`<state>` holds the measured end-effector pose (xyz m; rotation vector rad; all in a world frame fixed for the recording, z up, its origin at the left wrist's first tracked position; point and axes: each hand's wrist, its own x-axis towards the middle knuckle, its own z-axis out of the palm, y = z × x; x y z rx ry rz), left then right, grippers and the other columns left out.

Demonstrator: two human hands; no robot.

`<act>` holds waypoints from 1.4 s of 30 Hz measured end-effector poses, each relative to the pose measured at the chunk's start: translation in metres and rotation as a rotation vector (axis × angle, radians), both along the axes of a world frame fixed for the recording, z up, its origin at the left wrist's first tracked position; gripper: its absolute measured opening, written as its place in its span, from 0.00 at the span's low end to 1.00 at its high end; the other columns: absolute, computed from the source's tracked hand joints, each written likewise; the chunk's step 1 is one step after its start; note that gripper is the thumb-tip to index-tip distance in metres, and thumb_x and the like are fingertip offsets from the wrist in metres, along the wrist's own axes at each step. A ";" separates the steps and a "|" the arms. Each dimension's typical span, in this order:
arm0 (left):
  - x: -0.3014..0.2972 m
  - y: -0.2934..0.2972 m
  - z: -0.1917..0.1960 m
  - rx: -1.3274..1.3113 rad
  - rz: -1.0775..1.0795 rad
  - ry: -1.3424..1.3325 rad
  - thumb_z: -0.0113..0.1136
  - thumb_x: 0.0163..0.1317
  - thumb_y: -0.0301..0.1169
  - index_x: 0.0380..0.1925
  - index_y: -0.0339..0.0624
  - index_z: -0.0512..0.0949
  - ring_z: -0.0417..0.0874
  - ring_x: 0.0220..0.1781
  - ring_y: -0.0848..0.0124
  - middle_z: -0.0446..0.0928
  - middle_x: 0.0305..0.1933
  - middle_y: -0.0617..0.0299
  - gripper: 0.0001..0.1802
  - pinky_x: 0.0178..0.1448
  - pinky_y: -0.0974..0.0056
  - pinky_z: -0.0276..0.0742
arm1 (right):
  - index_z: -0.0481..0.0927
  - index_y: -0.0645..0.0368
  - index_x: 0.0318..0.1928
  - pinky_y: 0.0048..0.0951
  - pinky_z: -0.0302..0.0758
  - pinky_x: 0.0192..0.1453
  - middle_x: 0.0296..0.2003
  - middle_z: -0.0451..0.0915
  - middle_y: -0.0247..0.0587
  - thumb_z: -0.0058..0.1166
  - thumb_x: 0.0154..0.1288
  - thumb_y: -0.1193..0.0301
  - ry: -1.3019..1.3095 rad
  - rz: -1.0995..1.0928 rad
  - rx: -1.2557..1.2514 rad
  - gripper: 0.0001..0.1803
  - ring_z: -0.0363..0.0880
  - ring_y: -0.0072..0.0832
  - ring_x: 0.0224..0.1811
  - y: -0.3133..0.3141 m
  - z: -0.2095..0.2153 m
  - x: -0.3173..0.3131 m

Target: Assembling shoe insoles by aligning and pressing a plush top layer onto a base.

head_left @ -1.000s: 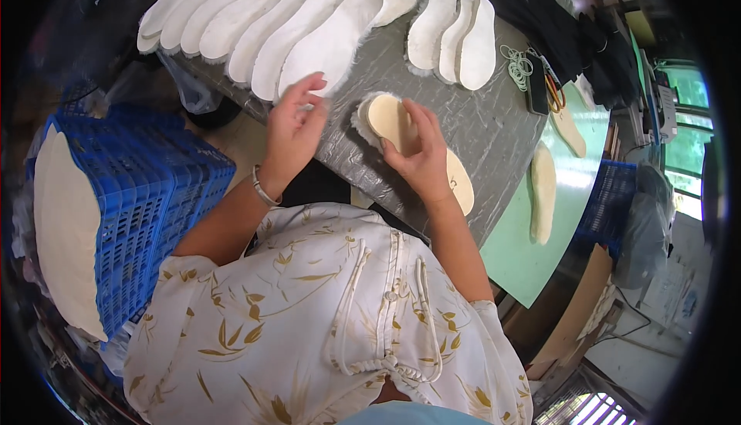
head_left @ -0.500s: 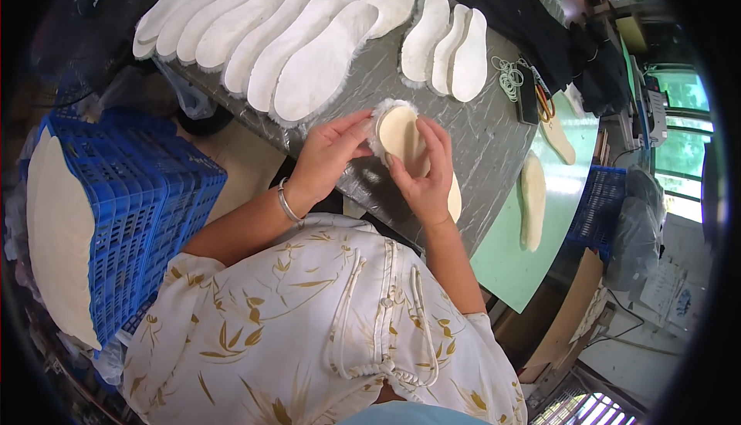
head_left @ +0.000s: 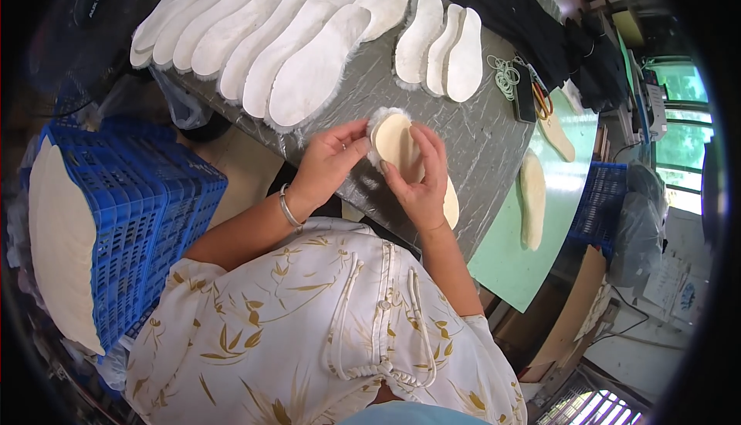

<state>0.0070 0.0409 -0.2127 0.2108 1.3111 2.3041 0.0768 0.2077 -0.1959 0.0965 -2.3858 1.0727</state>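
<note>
A fleece-edged insole (head_left: 399, 143) with a smooth cream face is held above the grey table, between my two hands. My right hand (head_left: 419, 182) grips its right edge, thumb on the face and fingers curled round the side. At its upper left, my left hand (head_left: 333, 159) pinches the fluffy rim between thumb and fingers. Below my right hand shows the cream end of an insole (head_left: 451, 205); whether it belongs to the held piece cannot be told. Beyond my hands lie rows of white fleece-backed insoles (head_left: 312, 70), with a smaller group (head_left: 463, 58) to their right.
A grey covered table (head_left: 363, 89) fills the middle. To the right are scissors with orange handles (head_left: 543, 104), a dark phone-like slab (head_left: 524, 94), pale string (head_left: 505, 77) and a green board (head_left: 505, 263) bearing insoles. Blue crates (head_left: 147, 216) stand at left; black cloth (head_left: 509, 20) lies behind.
My hands and the held insole have shifted very slightly in the picture, and the left fingers have bent closer on the fluffy rim. The insoles on the table keep their arrangement.
</note>
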 end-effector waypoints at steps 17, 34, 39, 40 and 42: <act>0.001 0.012 0.001 -0.019 -0.077 -0.030 0.56 0.69 0.23 0.47 0.34 0.78 0.77 0.45 0.82 0.81 0.44 0.65 0.09 0.50 0.75 0.72 | 0.78 0.57 0.58 0.37 0.72 0.62 0.58 0.69 0.48 0.72 0.49 0.77 -0.037 0.053 -0.269 0.32 0.73 0.40 0.57 0.008 -0.004 0.007; 0.007 0.011 0.022 0.060 -0.120 0.083 0.58 0.66 0.17 0.60 0.30 0.68 0.78 0.54 0.75 0.78 0.53 0.57 0.22 0.59 0.68 0.76 | 0.69 0.64 0.64 0.42 0.74 0.58 0.60 0.69 0.58 0.74 0.51 0.68 0.105 -0.044 0.032 0.41 0.73 0.48 0.56 0.006 0.028 0.026; 0.003 0.009 0.020 0.118 -0.195 0.196 0.57 0.67 0.17 0.59 0.31 0.70 0.79 0.55 0.74 0.79 0.53 0.58 0.20 0.61 0.67 0.75 | 0.70 0.66 0.63 0.42 0.70 0.64 0.60 0.71 0.57 0.68 0.52 0.73 0.163 -0.146 -0.030 0.36 0.72 0.50 0.61 0.014 0.055 0.040; 0.002 0.008 0.020 0.134 -0.215 0.200 0.57 0.67 0.17 0.59 0.32 0.70 0.79 0.56 0.73 0.79 0.53 0.58 0.20 0.61 0.67 0.75 | 0.70 0.66 0.62 0.42 0.70 0.65 0.58 0.73 0.56 0.67 0.52 0.74 0.127 -0.156 -0.046 0.36 0.72 0.49 0.61 0.017 0.059 0.041; 0.002 0.010 0.023 0.142 -0.249 0.190 0.57 0.67 0.17 0.59 0.32 0.70 0.79 0.56 0.72 0.79 0.54 0.57 0.20 0.61 0.66 0.75 | 0.73 0.65 0.60 0.41 0.70 0.63 0.53 0.77 0.53 0.66 0.52 0.73 0.124 -0.179 -0.103 0.33 0.75 0.44 0.57 0.022 0.065 0.042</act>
